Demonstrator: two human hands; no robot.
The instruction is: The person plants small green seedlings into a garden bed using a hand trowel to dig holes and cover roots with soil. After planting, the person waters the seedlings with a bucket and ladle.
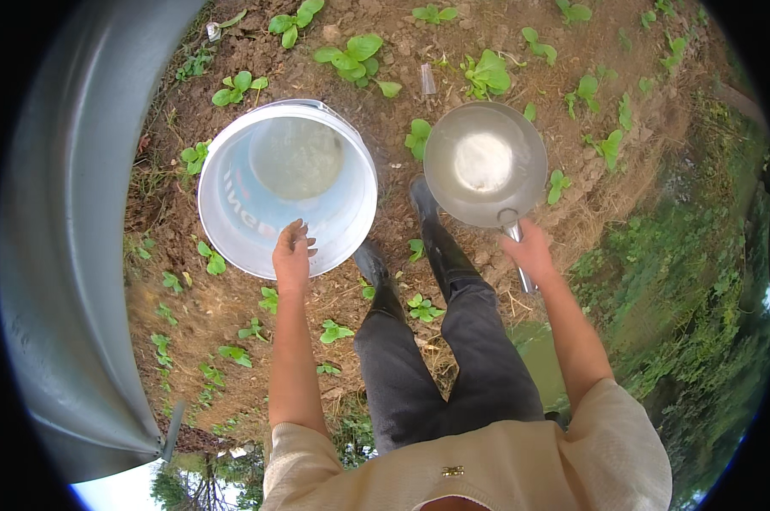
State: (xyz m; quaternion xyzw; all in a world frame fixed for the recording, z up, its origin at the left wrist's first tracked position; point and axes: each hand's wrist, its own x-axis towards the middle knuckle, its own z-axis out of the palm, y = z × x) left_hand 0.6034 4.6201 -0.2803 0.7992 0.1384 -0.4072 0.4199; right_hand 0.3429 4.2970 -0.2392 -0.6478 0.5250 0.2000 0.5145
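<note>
My right hand (530, 252) is wrapped around the tubular handle of a round metal dipper (445, 172). The dipper's bowl faces up, with a bright patch in its bottom; whether it holds liquid I cannot tell. To its left is a white plastic bucket (222, 236) with lettering showing through its wall. Cloudy water (295, 156) seems to cover the bucket's bottom. My left hand (293, 252) hovers at the bucket's near rim, its fingers loosely bent and holding nothing. Whether it touches the rim is not plain.
Leafy seedlings (353, 57) grow in the brown soil (397, 96) all around. My black boots (439, 249) stand between them. A curved grey metal surface (72, 243) rises along the left. A small clear plastic piece (427, 79) lies ahead. Greenery (666, 306) and greenish water (538, 358) border the right.
</note>
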